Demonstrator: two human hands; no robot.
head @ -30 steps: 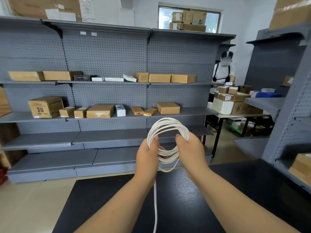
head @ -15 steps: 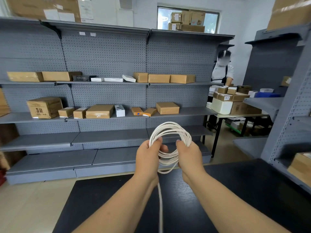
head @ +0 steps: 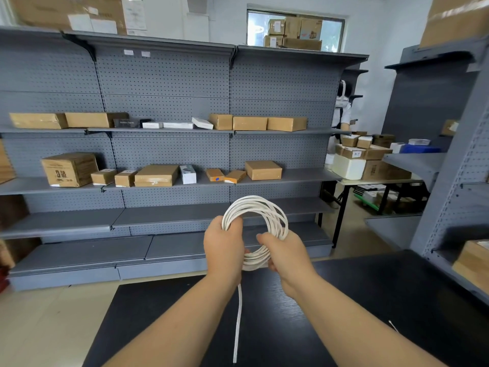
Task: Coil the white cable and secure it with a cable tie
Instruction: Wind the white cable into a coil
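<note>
The left hand [head: 225,251] has its fingers curled round the left side of the coiled white cable [head: 267,207], and the right hand [head: 287,256] pinches the bundled turns at its lower right, holding the ring upright above the black table [head: 370,300], its open face toward the person. The uncoiled tail [head: 239,321] drops from under the left hand, long axis running down and near, so that hand is closer to it. A thin white strip [head: 393,325], perhaps the cable tie, lies on the table at near right, nearer the right hand.
</note>
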